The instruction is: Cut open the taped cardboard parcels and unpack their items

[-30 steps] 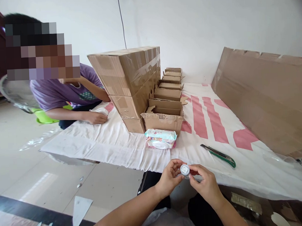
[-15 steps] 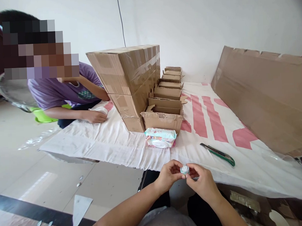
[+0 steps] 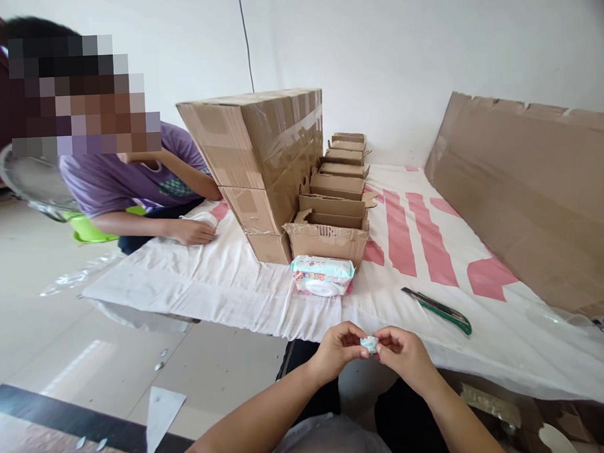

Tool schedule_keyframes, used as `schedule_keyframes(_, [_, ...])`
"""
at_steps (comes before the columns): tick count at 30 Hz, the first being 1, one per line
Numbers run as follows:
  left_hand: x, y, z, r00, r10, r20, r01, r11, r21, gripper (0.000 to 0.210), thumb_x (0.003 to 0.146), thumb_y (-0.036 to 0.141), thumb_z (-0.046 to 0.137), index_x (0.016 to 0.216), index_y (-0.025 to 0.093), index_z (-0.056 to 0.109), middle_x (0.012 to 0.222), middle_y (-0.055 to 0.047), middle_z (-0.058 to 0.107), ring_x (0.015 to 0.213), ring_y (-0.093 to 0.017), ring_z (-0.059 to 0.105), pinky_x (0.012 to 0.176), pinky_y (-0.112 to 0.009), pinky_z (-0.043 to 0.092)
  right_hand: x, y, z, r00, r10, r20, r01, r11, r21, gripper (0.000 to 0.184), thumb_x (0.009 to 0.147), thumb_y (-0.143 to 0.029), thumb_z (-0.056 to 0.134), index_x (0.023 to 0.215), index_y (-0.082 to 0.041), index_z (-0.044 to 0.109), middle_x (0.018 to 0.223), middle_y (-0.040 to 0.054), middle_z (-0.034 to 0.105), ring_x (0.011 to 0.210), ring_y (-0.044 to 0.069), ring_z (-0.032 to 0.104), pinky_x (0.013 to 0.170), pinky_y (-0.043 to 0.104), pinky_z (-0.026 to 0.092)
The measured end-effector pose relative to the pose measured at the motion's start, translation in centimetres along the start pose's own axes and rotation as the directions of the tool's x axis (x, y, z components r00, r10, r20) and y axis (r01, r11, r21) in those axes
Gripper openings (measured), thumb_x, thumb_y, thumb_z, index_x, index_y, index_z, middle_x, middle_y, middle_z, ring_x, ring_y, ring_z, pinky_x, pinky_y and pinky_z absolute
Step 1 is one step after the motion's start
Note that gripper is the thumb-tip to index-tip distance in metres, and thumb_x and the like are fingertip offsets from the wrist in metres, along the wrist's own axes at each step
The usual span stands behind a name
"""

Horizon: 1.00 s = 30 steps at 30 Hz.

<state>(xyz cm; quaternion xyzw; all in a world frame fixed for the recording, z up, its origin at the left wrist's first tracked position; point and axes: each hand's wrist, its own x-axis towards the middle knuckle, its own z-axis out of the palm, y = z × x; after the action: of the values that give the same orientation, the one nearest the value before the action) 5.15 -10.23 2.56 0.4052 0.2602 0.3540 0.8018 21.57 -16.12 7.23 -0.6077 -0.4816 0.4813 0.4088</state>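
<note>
Between my two hands, just off the table's front edge, is a small round white-and-teal piece (image 3: pixel 370 345); its exact kind is too small to make out. The thumb and fingertips of my left hand (image 3: pixel 339 348) pinch its left side. From the other side, my right hand (image 3: pixel 405 353) grips it the same way. A green utility knife (image 3: pixel 438 311) lies on the cloth to the right of my hands. Beyond them sits a pack of wet wipes (image 3: pixel 323 276), in front of an open cardboard box (image 3: pixel 327 242).
Stacked taped cartons (image 3: pixel 253 182) stand mid-table, with a row of open boxes (image 3: pixel 343 171) alongside. A large cardboard sheet (image 3: pixel 525 197) leans at the right. Across the white tablecloth (image 3: pixel 225 290), a person in a purple shirt (image 3: pixel 130 184) rests an arm.
The small round piece has tilted in my fingers, so its teal-patterned side shows more and its white top less. The view has shifted slightly; the knife and wipes stay put.
</note>
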Motion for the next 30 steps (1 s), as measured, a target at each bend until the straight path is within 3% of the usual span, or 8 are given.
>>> schedule_keyframes(7, [0.0, 0.3, -0.3, 0.996, -0.017, 0.083, 0.026, 0.993, -0.113, 0.036, 0.058, 0.029, 0.089, 0.082, 0.011, 0.068, 0.071, -0.005, 0.075, 0.062, -0.015, 0.069, 0.059, -0.024, 0.051, 0.1, 0.1, -0.2, 0.995, 0.081, 0.066, -0.094, 0.971, 0.222, 0.025, 0.072, -0.037, 0.070, 0.086, -0.017, 0.065, 0.071, 0.0023, 0.070, 0.064, 0.017, 0.066, 0.059, 0.028, 0.051])
schedule_keyframes(14, [-0.4, 0.7, -0.1, 0.989, -0.045, 0.138, 0.080, 0.962, -0.260, 0.033, 0.066, 0.027, 0.085, 0.092, 0.012, 0.071, 0.081, -0.006, 0.074, 0.073, -0.014, 0.069, 0.068, -0.023, 0.051, 0.5, 0.6, -0.4, 0.984, 0.061, 0.170, -0.107, 0.956, 0.272, 0.034, 0.074, -0.042, 0.070, 0.097, -0.018, 0.064, 0.068, -0.0013, 0.066, 0.057, 0.012, 0.061, 0.053, 0.024, 0.048])
schedule_keyframes(22, [-0.5, 0.1, -0.2, 0.982, -0.079, 0.174, 0.129, 0.947, -0.295, 0.030, 0.073, 0.024, 0.080, 0.099, 0.013, 0.069, 0.084, -0.008, 0.073, 0.077, -0.016, 0.070, 0.072, -0.025, 0.052, 1.0, -0.4, -0.2, 0.985, 0.105, 0.136, -0.123, 0.983, 0.136, 0.024, 0.069, -0.031, 0.064, 0.089, -0.019, 0.059, 0.052, -0.0086, 0.054, 0.043, 0.007, 0.048, 0.043, 0.020, 0.038])
schedule_keyframes(30, [-0.6, 0.2, -0.1, 0.988, -0.076, 0.135, 0.113, 0.949, -0.294, 0.026, 0.071, 0.022, 0.081, 0.092, 0.013, 0.070, 0.081, -0.006, 0.073, 0.072, -0.014, 0.069, 0.072, -0.026, 0.051, 1.6, -0.9, 0.4, 0.969, 0.222, 0.113, -0.222, 0.975, -0.010, 0.026, 0.065, -0.035, 0.063, 0.084, -0.020, 0.053, 0.052, -0.0085, 0.054, 0.041, 0.008, 0.047, 0.041, 0.020, 0.036])
